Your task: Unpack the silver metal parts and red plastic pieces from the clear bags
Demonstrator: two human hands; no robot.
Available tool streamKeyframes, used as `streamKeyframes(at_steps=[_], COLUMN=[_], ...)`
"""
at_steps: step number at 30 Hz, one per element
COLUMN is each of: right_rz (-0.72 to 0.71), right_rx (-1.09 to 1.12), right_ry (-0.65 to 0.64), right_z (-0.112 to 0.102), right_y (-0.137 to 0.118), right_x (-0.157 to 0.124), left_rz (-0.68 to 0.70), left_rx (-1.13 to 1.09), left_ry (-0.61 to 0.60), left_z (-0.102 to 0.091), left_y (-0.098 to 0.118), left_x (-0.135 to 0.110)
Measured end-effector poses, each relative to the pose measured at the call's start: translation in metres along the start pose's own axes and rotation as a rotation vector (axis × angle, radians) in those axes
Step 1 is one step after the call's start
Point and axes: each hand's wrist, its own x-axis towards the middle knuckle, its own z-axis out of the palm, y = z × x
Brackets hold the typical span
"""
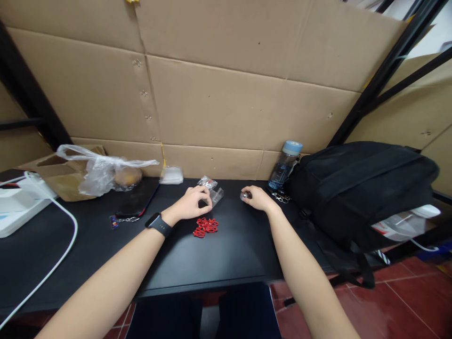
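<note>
My left hand (pixel 195 202), with a dark watch on its wrist, is closed in a pinch at the edge of a small clear plastic bag (pixel 217 196). Behind it lies another small clear packet (pixel 207 182) with something silvery and red in it. A cluster of small red looped pieces (pixel 206 227) rests on the black table just in front of my left hand. To the right, my right hand (pixel 260 198) is curled low over the table, its fingertips closed on a small shiny, silvery thing (pixel 244 195) whose kind I cannot make out.
A blue-capped bottle (pixel 285 165) and a black backpack (pixel 363 188) stand on the right, with silvery rings (pixel 281 197) beside them. Leftward are a dark phone (pixel 137 200), a keychain (pixel 123 220), a plastic bag (pixel 97 174), a clear case (pixel 171 175) and a white cable (pixel 72 240). Cardboard (pixel 219 103) walls the back.
</note>
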Motion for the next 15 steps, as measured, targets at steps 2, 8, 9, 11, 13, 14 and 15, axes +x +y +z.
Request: streamKeyframes(at_steps=[2,8,9,11,13,14,15], right_rz=[0.018,0.063,0.066,0.066,0.058,0.055,0.055], right_rx=[0.015,0.078,0.081,0.078,0.068,0.066,0.065], right_ry=[0.020,0.055,0.061,0.077,0.094,0.099,0.099], right_z=[0.0006,0.0024,0.0022,0.0011,-0.0001,-0.0007,-0.0011], right_y=[0.0010,0.0021,0.0015,-0.0001,-0.0017,-0.0022,-0.0025], right_x=[0.0002,0.0010,0.0010,0.0007,0.0002,-0.0001,-0.0003], left_rz=[0.024,0.038,0.031,0.020,0.020,0.025,0.032], left_rx=[-0.021,-0.009,-0.008,-0.005,-0.006,-0.012,-0.023], left_ry=[-0.051,-0.198,-0.207,-0.217,-0.221,-0.222,-0.221], left_z=[-0.0005,0.0034,0.0032,0.0026,0.0024,0.0026,0.0030], left_y=[0.0044,0.0084,0.0080,0.0070,0.0055,0.0047,0.0039], left_x=[-0.0003,0.0005,0.0004,-0.0001,-0.0009,-0.0013,-0.0016])
